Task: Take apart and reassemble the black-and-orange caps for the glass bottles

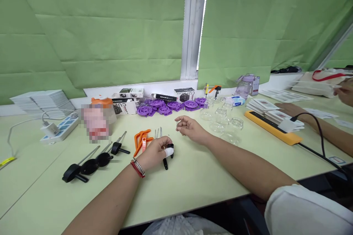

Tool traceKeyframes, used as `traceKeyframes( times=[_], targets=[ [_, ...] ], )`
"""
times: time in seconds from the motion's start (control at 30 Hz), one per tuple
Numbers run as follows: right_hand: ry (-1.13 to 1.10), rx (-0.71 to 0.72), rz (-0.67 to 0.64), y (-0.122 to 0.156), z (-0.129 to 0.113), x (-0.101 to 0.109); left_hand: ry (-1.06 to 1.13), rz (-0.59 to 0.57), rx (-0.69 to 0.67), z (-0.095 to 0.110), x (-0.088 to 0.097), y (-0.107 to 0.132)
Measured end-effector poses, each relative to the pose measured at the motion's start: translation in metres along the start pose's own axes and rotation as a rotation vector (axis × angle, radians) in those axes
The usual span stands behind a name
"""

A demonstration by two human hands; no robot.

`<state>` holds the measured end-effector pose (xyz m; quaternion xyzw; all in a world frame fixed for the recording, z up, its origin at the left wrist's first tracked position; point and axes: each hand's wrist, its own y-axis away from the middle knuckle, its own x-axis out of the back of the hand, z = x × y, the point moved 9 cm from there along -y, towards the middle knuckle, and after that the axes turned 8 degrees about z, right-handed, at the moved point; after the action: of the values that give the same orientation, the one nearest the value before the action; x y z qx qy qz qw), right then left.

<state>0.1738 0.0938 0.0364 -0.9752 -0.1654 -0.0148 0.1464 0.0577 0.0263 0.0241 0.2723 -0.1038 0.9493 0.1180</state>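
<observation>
left hand: closed around a black handle, held just above the table. right hand: half curled at 1 o'clock; a grip cannot be told. orange clips are noted at 10 o'clock, glass jars at 3. step judged: handle readied; careful alignment is called for.
</observation>
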Motion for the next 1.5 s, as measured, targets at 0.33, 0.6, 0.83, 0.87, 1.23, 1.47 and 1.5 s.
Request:
traceKeyframes(
  times=[0.33, 0.6, 0.83, 0.87, 1.23, 1.47, 1.5],
  targets=[
    [0.228, 0.242, 0.006, 0.044, -0.014, -0.035, 0.029, -0.003, -0.096, 0.004, -0.002, -0.001],
    [0.366, 0.407, -0.074, 0.056, -0.018, -0.039, 0.027, 0.015, -0.076, 0.000, 0.001, -0.003],
    [0.389, 0.356, -0.095, 0.057, -0.005, -0.040, -0.002, 0.035, -0.063, -0.003, 0.001, -0.002],
    [0.394, 0.343, -0.096, 0.057, -0.005, -0.041, -0.026, 0.045, -0.076, -0.003, 0.002, -0.003],
    [0.602, 0.137, -0.189, 0.064, 0.015, -0.055, -0.325, 0.027, -0.157, -0.021, 0.010, -0.008],
    [0.785, 0.172, -0.244, 0.069, 0.015, -0.065, -0.357, -0.069, -0.116, -0.030, 0.008, -0.005],
    [0.806, 0.174, -0.253, 0.070, 0.016, -0.066, -0.351, -0.087, -0.122, -0.029, 0.008, -0.004]
  ],
)
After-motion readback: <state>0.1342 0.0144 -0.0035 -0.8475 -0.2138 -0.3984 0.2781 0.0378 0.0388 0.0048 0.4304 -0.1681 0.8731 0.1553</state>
